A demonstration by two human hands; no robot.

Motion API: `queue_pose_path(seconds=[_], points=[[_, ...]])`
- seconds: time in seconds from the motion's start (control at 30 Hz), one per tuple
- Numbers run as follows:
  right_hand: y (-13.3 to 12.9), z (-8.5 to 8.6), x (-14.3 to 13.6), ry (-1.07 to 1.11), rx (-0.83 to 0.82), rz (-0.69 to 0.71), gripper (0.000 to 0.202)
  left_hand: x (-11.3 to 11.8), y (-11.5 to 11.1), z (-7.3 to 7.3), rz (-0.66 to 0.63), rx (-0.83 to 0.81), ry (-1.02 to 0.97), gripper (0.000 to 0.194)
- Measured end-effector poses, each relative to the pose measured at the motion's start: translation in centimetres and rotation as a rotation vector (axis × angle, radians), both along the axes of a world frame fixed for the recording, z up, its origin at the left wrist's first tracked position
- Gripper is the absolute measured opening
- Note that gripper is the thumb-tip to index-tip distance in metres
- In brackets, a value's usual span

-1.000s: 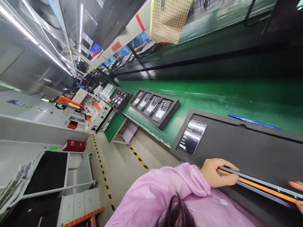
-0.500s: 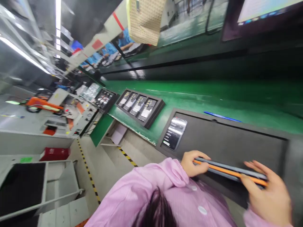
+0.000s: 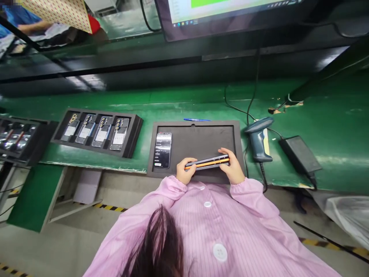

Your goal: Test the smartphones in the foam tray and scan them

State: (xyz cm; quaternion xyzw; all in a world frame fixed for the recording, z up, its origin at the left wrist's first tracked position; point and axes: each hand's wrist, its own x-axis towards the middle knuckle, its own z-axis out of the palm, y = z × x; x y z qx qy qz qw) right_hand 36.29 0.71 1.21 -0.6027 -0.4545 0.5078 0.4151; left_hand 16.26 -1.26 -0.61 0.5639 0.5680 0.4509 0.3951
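Note:
Both my hands hold a thick phone by its two ends, edge-on to me. Its side is dark grey with an orange band running along it. My left hand pinches the left end between thumb and fingers; my right hand grips the right end. Its broad faces are hidden from this angle. Below lies a black foam tray on the bench. Another phone, its dark screen lit with lines of text, rests face up at the tray's left side.
Several phones with white labels sit in a slotted foam tray on the left; a second tray stands farther left. A blue pen lies behind my tray. To the right are a barcode scanner, cables and a black power adapter. A monitor hangs above.
My view has swung right and levelled, bringing the scanner and adapter into sight. Both hands still hold the phone, now tilted up at its right end in view.

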Motion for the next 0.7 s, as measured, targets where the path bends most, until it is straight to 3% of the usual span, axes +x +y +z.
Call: queue_pose_path(seconds=[0.13, 0.43, 0.7], points=[[0.3, 0.3, -0.7, -0.081, -0.045, -0.046, 0.055, 0.1, 0.3, 0.0, -0.008, 0.005, -0.004, 0.015], [0.6, 1.4, -0.6, -0.186, -0.104, 0.011, 0.069, 0.1, 0.5, 0.3, -0.014, 0.0, -0.027, 0.014], [0.4, 2.0, -1.3, -0.515, -0.029, 0.099, 0.091, 0.5, 0.4, 0.4, 0.0, -0.012, -0.049, 0.014]])
